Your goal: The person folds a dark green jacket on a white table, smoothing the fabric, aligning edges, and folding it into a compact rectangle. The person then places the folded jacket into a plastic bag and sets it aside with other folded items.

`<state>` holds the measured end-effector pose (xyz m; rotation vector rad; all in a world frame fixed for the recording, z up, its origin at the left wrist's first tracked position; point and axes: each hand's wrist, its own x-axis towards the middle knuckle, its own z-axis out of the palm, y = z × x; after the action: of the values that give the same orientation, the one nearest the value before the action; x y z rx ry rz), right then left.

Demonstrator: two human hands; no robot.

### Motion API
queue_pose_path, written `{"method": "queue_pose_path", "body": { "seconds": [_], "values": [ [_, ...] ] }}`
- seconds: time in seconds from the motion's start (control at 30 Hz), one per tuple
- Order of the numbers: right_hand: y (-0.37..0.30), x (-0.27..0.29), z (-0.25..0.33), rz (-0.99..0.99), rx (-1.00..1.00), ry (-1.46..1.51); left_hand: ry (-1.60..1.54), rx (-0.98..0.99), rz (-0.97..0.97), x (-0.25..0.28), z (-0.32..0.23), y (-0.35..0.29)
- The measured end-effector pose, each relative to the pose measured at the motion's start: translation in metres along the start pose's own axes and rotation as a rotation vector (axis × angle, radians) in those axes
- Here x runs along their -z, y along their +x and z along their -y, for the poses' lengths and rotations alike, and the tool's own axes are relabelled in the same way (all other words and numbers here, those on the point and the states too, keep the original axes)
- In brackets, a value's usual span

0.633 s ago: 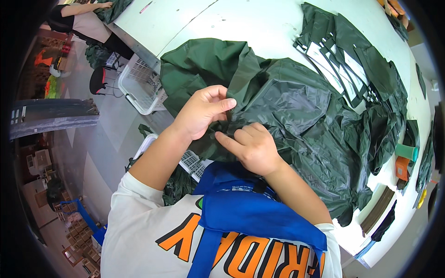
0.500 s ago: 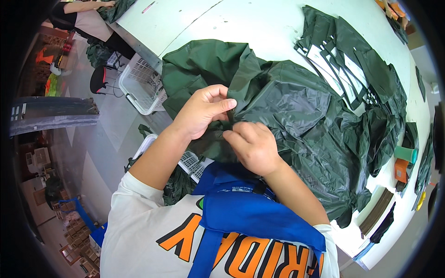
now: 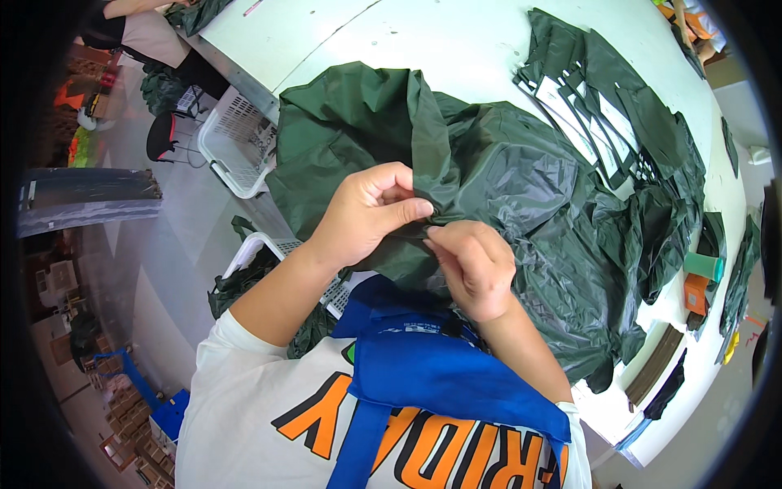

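A large dark green garment point(image 3: 521, 179) of thin shiny fabric lies bunched on the white table point(image 3: 456, 41). My left hand point(image 3: 366, 213) pinches a fold of it between thumb and fingers near its front edge. My right hand point(image 3: 472, 269) is closed on the same fabric right beside it, knuckles up, the two hands almost touching. A raised ridge of cloth runs up from the left hand's grip. What lies under the fingers is hidden.
Cut dark green fabric pieces with pale paper patterns point(image 3: 603, 106) are stacked at the far right of the table. Two white plastic baskets point(image 3: 236, 147) stand on the floor to the left, one with green fabric. Another person point(image 3: 138, 24) sits at the top left.
Both hands have closed together on the fabric; the right hand's pointing finger has curled in and now pinches the cloth next to the left thumb.
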<state>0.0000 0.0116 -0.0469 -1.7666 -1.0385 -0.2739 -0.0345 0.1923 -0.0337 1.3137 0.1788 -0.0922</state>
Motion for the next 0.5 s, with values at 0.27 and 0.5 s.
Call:
{"method": "queue_pose_path", "body": {
  "seconds": [0.27,0.5],
  "values": [
    [0.000,0.003,0.002,-0.154,0.128,-0.146,0.371,-0.301,-0.021,-0.006,0.001,-0.014],
    [0.004,0.005,0.008,-0.110,0.202,-0.201,0.076,-0.221,-0.082,-0.014,-0.001,-0.017]
  ]
}}
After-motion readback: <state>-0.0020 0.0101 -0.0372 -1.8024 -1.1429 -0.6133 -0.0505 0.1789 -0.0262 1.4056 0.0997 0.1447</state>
